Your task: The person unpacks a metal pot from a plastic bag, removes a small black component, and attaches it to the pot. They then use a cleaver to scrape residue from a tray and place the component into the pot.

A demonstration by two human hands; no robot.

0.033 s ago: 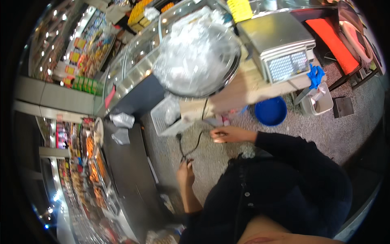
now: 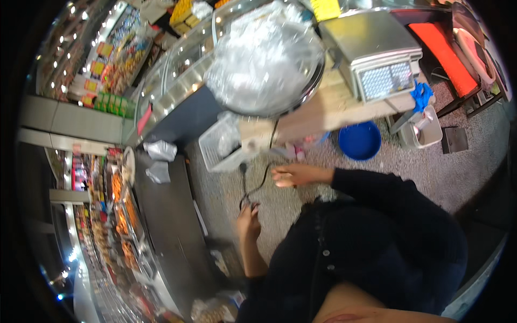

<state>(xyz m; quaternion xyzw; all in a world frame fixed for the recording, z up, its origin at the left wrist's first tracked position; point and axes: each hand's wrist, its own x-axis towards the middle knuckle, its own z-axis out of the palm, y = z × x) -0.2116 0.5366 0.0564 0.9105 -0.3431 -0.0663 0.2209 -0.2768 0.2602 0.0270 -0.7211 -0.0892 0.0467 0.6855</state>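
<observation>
A black power cord (image 2: 263, 183) hangs down from the bench edge and loops over the floor. My left hand (image 2: 248, 222) is closed in a pinch on this cord, and the black plug (image 2: 243, 168) sticks up beyond it. Just right of the loop is my right hand (image 2: 295, 175), its fingers loosely bent toward the cord with no clear grip on it. Above, on the wooden bench (image 2: 328, 110), stands a wide round dark-rimmed basin-like thing (image 2: 308, 99) covered with a heap of clear plastic (image 2: 258, 67).
A scale (image 2: 371, 54) stands on the bench, with a blue basin (image 2: 360, 141) and white bin (image 2: 425, 132) below on the right. A white crate (image 2: 218, 156) sits under the bench's left end. A dark counter (image 2: 175, 226) runs along my left, goods shelves beyond.
My right hand has shifted slightly left toward the cord. My left hand has risen a little, still pinching the cord. The whole view has tilted slightly.
</observation>
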